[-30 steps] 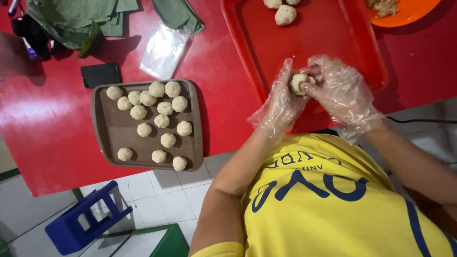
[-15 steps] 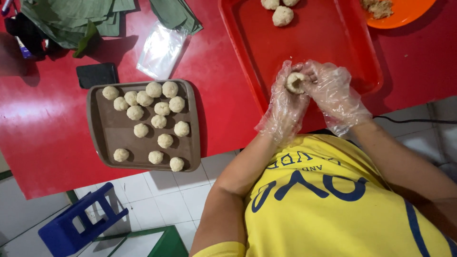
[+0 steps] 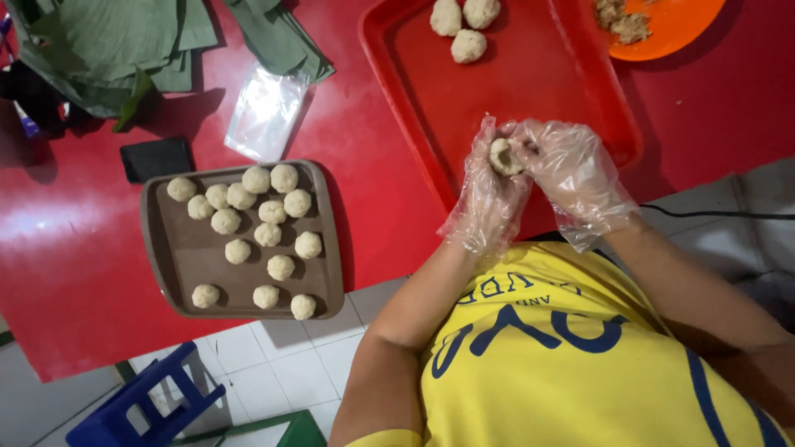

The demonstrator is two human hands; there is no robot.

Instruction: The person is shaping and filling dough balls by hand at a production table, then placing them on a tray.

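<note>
Both gloved hands meet over the near edge of the red tray (image 3: 530, 91). The left hand (image 3: 489, 194) cups a dough ball (image 3: 502, 156), its fingers curled around it; the right hand (image 3: 575, 174) presses in on the ball, fingers bent close. Left of the red tray, a brown tray (image 3: 195, 265) holds finished balls on the red surface (image 3: 74, 248). Three more balls (image 3: 468, 45) lie at the red tray's far end.

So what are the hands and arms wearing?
The left hand and right hand each wear loose, crinkly, clear plastic gloves with baggy cuffs ending at the wrists. The forearms are bare, with no watch or band visible. The shirt is yellow with dark blue lettering and a blue stripe.
</note>
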